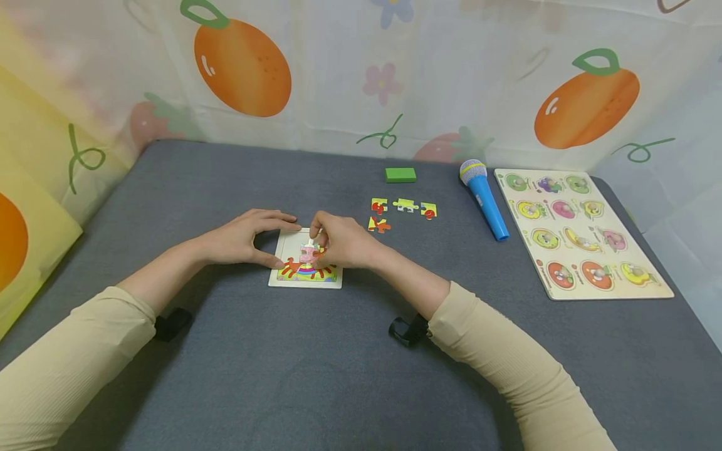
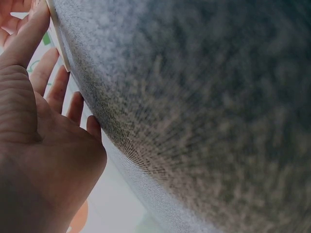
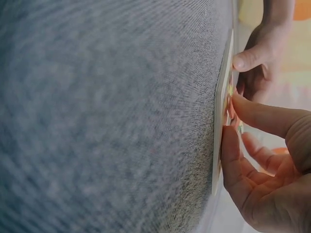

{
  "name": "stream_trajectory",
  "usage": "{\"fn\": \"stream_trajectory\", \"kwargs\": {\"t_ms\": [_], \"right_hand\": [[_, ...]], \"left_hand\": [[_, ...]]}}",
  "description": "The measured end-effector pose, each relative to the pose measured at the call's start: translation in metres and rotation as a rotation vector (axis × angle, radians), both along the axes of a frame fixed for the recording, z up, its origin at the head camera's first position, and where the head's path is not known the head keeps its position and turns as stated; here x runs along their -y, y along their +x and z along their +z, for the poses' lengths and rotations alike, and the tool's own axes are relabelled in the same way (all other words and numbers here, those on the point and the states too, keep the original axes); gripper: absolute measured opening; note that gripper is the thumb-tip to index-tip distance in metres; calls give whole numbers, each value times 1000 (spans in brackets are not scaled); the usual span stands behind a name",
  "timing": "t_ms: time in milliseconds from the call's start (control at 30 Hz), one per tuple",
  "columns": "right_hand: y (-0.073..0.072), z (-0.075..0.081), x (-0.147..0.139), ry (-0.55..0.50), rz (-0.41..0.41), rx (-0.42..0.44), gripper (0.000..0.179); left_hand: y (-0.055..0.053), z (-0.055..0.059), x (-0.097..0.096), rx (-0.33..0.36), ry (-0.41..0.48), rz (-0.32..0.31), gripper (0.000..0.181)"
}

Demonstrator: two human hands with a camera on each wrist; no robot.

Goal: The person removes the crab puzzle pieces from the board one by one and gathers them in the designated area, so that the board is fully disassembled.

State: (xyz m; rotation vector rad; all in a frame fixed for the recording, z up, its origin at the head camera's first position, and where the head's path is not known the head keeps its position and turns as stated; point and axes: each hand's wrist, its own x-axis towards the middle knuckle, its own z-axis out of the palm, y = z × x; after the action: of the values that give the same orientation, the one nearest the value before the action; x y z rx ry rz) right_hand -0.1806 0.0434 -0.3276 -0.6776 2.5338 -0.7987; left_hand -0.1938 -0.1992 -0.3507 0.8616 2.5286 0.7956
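Note:
A small square puzzle board (image 1: 289, 240) with a pale rim lies on the grey table. Its lower part shows a picture in red, blue and green. My right hand (image 1: 345, 241) is over the board's right side, thumb and index finger pinching a pink jigsaw puzzle piece (image 1: 308, 252) low over the picture. The fingers partly cover this piece. My left hand (image 1: 248, 237) is spread at the board's left side. Its thumb (image 3: 248, 59) rests on the board's face, and its fingers reach toward the far edge, fairly straight.
Several loose jigsaw pieces (image 1: 406, 205) lie right of the board, with a green block (image 1: 400, 175) behind them. Further right are a blue toy microphone (image 1: 486, 202) and a large fruit board (image 1: 586, 235). A printed fruit curtain (image 1: 338, 75) hangs along the table's back edge.

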Motion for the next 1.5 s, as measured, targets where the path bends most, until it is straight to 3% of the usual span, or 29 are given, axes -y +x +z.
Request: {"fn": "stream_trajectory", "kwargs": {"t_ms": [400, 567, 1100, 1500], "right_hand": [[1, -1, 0, -62, -49, -7, 15], [0, -2, 0, -89, -65, 4, 12], [-5, 0, -1, -218, -198, 262, 20], [-9, 3, -8, -335, -205, 353, 19]], "left_hand": [[2, 3, 0, 4, 8, -3, 70], [2, 4, -1, 0, 9, -5, 70], [1, 1, 0, 0, 3, -5, 70], [0, 1, 0, 1, -9, -3, 71]]}}
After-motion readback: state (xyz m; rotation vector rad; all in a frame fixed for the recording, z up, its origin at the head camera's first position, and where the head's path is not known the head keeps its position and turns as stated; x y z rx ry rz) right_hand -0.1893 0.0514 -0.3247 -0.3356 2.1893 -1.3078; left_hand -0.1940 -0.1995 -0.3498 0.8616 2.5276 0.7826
